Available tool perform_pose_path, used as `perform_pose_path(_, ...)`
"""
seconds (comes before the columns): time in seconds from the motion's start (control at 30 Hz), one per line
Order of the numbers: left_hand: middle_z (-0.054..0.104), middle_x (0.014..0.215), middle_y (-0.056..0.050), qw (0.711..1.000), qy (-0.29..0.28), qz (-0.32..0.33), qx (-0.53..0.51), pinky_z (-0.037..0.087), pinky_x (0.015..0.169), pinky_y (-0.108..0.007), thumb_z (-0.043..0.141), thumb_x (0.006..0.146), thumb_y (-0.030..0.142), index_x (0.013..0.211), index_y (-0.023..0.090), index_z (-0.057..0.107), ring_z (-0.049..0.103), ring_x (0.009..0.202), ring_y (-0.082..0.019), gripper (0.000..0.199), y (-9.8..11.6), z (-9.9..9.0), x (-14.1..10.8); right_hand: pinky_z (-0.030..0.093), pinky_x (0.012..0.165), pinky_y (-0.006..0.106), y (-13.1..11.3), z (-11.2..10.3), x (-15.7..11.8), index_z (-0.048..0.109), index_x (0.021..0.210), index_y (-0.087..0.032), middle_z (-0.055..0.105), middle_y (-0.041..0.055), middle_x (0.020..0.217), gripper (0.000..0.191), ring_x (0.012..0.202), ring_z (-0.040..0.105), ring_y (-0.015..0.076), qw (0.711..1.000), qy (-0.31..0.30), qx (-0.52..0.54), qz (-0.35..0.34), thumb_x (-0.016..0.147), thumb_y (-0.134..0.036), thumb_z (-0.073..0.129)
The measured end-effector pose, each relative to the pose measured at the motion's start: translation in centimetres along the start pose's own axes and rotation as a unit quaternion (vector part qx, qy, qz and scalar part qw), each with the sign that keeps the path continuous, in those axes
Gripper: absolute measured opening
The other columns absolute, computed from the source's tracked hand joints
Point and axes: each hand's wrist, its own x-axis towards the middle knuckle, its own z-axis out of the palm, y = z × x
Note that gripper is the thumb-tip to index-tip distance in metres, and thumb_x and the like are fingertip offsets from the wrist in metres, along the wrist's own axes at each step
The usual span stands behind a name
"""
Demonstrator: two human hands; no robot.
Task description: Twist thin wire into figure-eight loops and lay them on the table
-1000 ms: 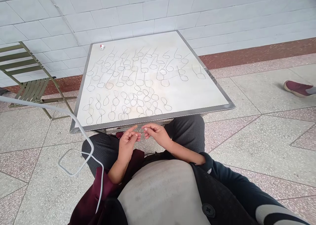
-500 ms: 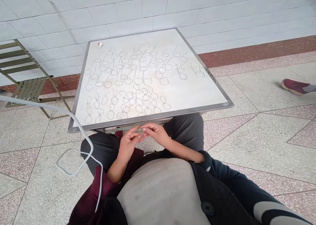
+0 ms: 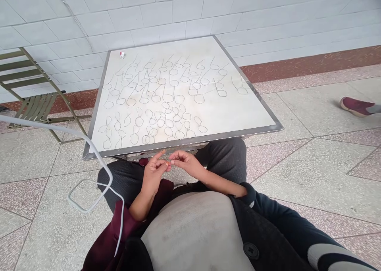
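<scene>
Just in front of the table's near edge, my left hand [image 3: 152, 173] pinches a thin wire [image 3: 168, 159] between thumb and fingers, its index finger stretched out. My right hand [image 3: 188, 164] meets it from the other side, its thumb and fingertips closed on the same wire. A small curve of the wire shows between the fingertips; the rest is hidden or too fine to make out. On the white table [image 3: 238, 112] lie many thin wire pieces. Those farther back are single loops with straight tails [image 3: 199, 99]; the nearer ones are mostly twisted double loops [image 3: 133, 137].
A small red-and-white object [image 3: 122, 55] sits at the table's far left corner. To the left stands a folding slatted chair [image 3: 38, 104]. A white cable [image 3: 98, 154] hangs across the left side. Another person's shoe [image 3: 355, 105] is on the floor at right.
My right fingers have shifted and drawn closer to my left fingertips, and the small curve of wire shows differently. The view has moved very slightly. The pieces on the table look unmoved.
</scene>
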Motion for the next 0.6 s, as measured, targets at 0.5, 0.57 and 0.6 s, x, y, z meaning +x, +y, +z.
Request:
perform_pose_path(0.5, 0.073, 0.074, -0.003, 0.999, 0.005, -0.042, 0.009, 0.051, 0.078, -0.033, 0.078, 0.068, 0.032, 0.126, 0.015, 0.056, 0.068, 0.070, -0.017, 0.064, -0.35, -0.18, 0.31, 0.050, 0.077, 0.030, 0.49, 0.47, -0.07, 0.063, 0.098, -0.021, 0.063, 0.0021, 0.091, 0.023, 0.085, 0.060, 0.0147, 0.999, 0.009, -0.026, -0.021, 0.082, -0.037, 0.066)
perform_pose_path(0.57, 0.072, 0.074, -0.002, 0.999, 0.005, -0.052, 0.000, 0.051, 0.078, -0.033, 0.079, 0.067, 0.031, 0.125, 0.015, 0.056, 0.068, 0.070, -0.017, 0.064, -0.54, -0.24, 0.35, 0.050, 0.076, 0.029, 0.40, 0.49, -0.04, 0.063, 0.097, -0.021, 0.063, 0.0018, 0.090, 0.023, 0.083, 0.060, 0.0142, 1.000, 0.006, -0.007, -0.010, 0.081, -0.037, 0.067)
perform_pose_path(0.6, 0.072, 0.075, -0.002, 0.998, 0.004, -0.056, -0.005, 0.051, 0.079, -0.033, 0.080, 0.067, 0.031, 0.125, 0.015, 0.056, 0.068, 0.071, -0.016, 0.064, -0.61, -0.26, 0.35, 0.049, 0.076, 0.029, 0.36, 0.48, 0.00, 0.063, 0.096, -0.021, 0.062, 0.0014, 0.089, 0.022, 0.081, 0.060, 0.0138, 1.000, 0.006, 0.007, -0.005, 0.081, -0.037, 0.067)
